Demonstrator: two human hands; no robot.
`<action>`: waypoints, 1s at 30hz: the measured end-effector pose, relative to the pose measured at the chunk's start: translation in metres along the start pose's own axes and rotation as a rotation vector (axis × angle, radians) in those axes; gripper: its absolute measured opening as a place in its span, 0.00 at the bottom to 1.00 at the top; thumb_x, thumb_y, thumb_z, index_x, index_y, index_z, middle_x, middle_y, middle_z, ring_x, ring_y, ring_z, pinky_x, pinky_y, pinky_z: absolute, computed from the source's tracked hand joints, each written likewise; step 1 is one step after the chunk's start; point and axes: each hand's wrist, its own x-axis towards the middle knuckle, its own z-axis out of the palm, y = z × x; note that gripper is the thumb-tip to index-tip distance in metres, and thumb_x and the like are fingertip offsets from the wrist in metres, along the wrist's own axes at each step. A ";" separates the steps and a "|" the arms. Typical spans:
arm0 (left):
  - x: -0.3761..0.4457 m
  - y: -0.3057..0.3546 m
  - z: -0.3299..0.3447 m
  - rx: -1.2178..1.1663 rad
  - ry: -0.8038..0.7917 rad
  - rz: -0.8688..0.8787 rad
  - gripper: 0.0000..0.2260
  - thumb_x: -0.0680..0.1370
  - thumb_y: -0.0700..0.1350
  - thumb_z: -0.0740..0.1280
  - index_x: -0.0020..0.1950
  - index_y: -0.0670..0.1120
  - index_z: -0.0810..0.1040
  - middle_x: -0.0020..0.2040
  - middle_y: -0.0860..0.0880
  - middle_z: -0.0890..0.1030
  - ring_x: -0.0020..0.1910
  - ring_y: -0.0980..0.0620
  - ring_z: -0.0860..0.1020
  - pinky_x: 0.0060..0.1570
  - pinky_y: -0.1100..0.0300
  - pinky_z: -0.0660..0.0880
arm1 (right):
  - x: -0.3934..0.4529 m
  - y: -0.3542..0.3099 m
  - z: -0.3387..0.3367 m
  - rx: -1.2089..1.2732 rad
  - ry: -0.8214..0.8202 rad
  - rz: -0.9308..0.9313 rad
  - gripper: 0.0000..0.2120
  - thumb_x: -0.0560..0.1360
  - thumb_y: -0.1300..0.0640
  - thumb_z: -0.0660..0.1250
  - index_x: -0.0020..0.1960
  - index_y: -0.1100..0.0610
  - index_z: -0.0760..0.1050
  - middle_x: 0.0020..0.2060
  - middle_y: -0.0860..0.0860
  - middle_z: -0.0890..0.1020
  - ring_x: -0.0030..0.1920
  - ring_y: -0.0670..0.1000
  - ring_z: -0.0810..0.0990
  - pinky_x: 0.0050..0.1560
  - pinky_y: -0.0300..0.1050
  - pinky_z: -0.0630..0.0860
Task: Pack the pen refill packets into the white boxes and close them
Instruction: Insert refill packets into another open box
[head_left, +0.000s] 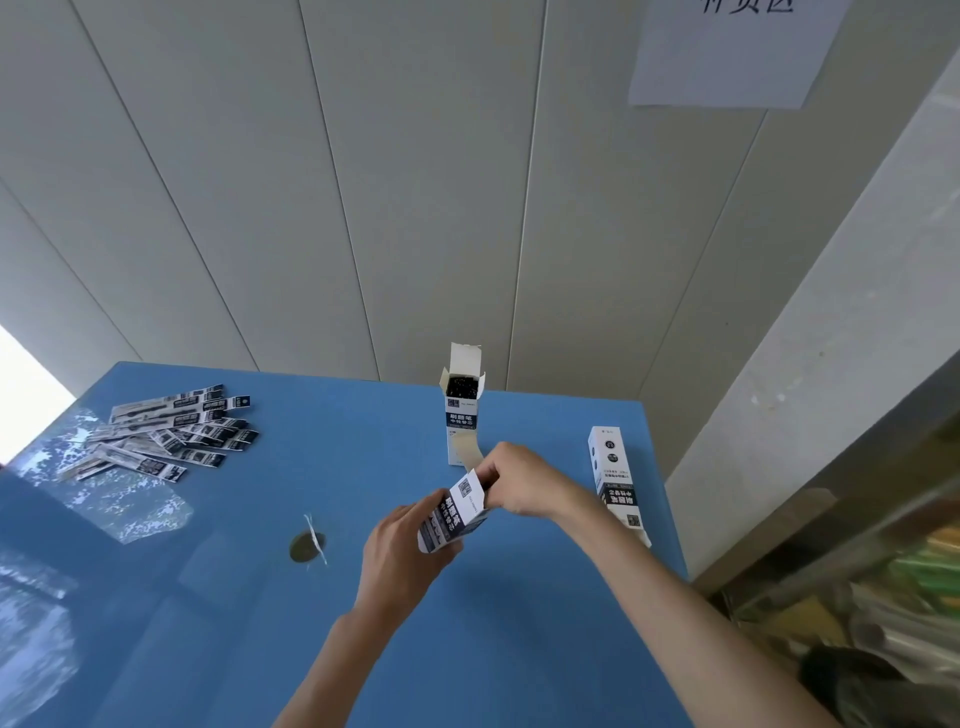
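Left hand (400, 556) gripped a white box (453, 517) over the blue table (260, 623); right hand (519, 480) pinched its top flap (a tall opened box (462, 410) stood just behind).

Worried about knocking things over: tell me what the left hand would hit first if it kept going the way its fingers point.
The left hand grips the held white box, pointing up and right. Beyond it the right hand comes first; farther along stands the open white box, though depth is unclear.

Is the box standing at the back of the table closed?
No, the standing box has its top flaps up, with dark contents visible inside.
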 end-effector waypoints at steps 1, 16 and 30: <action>0.000 0.000 0.001 -0.011 -0.023 -0.018 0.26 0.67 0.51 0.77 0.64 0.60 0.77 0.46 0.57 0.82 0.45 0.53 0.80 0.44 0.54 0.77 | 0.000 0.000 -0.001 -0.009 -0.019 -0.002 0.11 0.72 0.62 0.71 0.51 0.51 0.86 0.38 0.51 0.85 0.34 0.44 0.72 0.35 0.40 0.69; 0.041 0.029 0.019 -0.314 -0.119 -0.073 0.19 0.69 0.44 0.80 0.54 0.57 0.79 0.51 0.58 0.82 0.52 0.62 0.78 0.52 0.64 0.73 | -0.028 0.029 -0.045 0.155 0.508 -0.074 0.04 0.76 0.56 0.68 0.43 0.49 0.79 0.42 0.44 0.81 0.37 0.42 0.78 0.38 0.37 0.71; 0.105 0.091 0.065 -0.206 -0.213 -0.042 0.16 0.70 0.34 0.77 0.51 0.45 0.76 0.45 0.54 0.80 0.51 0.52 0.79 0.39 0.69 0.72 | -0.061 0.091 -0.061 -0.253 0.501 0.128 0.18 0.78 0.51 0.65 0.67 0.50 0.74 0.61 0.47 0.76 0.61 0.50 0.76 0.58 0.47 0.74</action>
